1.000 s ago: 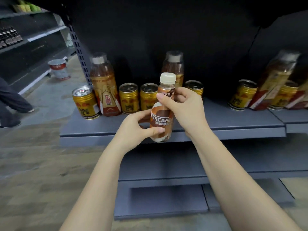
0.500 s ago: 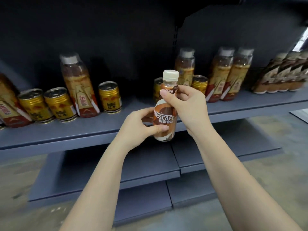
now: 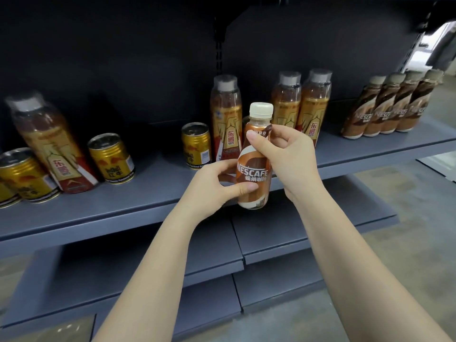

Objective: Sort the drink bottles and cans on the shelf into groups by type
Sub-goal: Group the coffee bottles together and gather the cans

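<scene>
Both hands grip an upright Nescafé bottle (image 3: 255,166) in front of the shelf (image 3: 138,203): left hand (image 3: 217,186) clamped low, right hand (image 3: 286,154) around its neck. Four matching bottles (image 3: 392,112) stand at 2 o'clock; gold cans (image 3: 112,157) at 9 o'clock.

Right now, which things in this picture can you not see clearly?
Head view only:
- A gold can behind the held Nescafe bottle: mostly hidden.
- The leftmost can: cut by the frame edge.
- The four shelved Nescafe bottles: blurred labels.
</scene>
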